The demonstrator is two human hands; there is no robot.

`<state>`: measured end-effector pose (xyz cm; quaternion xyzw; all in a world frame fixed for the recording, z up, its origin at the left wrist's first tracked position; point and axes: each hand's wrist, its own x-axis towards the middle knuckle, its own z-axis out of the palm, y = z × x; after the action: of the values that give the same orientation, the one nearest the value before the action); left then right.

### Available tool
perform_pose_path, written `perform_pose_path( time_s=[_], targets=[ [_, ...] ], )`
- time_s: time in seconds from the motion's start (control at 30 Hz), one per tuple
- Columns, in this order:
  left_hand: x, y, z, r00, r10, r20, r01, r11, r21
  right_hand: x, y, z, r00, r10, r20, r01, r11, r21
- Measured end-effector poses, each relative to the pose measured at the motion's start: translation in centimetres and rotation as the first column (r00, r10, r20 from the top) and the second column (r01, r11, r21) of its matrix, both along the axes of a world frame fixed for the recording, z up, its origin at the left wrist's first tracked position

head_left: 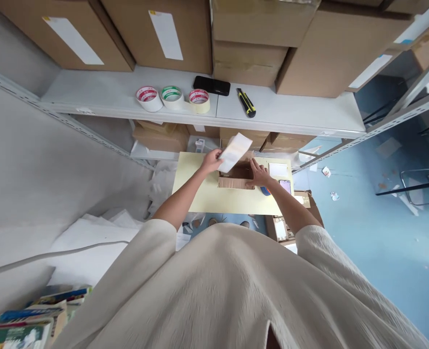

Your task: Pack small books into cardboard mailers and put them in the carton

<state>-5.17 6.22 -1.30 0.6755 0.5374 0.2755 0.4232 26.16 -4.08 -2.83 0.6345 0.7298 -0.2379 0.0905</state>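
My left hand [210, 161] is closed on the lower left edge of a white box-like packet [235, 152], slim and rectangular, held tilted above an open cardboard box [236, 182]. That box stands on a pale yellow tabletop [200, 194], and its inside looks dark. At the box's right end, my right hand [258, 173] rests with fingers spread along the wall and rim. Just below the right wrist sits a blue roll [265, 191], partly covered by the forearm. A white pad or card [278, 169] and a phone [284, 186] lie to the right of that hand.
Above the table runs a grey shelf [272, 109] bearing large cartons [174, 39], three tape rolls [172, 97], a black phone [211, 86] and a yellow-black utility knife [246, 103]. An open carton [272, 228] stands at the table's right. White sheets [91, 242] pile up at left.
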Motion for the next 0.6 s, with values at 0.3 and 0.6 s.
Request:
perform_pose_path(
  time_s=[0.3, 0.6],
  targets=[
    [3.4, -1.3, 0.1, 0.915, -0.162, -0.369, 0.193, 0.980, 0.049, 0.6, -2.4, -1.3, 0.959, -0.217, -0.184, 0.224, 0.975, 0.017],
    [0.1, -2.9, -2.8, 0.945, 0.279, -0.172, -0.262, 0.958, 0.116, 1.2, -2.5, -2.2, 0.937, -0.289, -0.197, 0.312, 0.945, 0.099]
  ],
)
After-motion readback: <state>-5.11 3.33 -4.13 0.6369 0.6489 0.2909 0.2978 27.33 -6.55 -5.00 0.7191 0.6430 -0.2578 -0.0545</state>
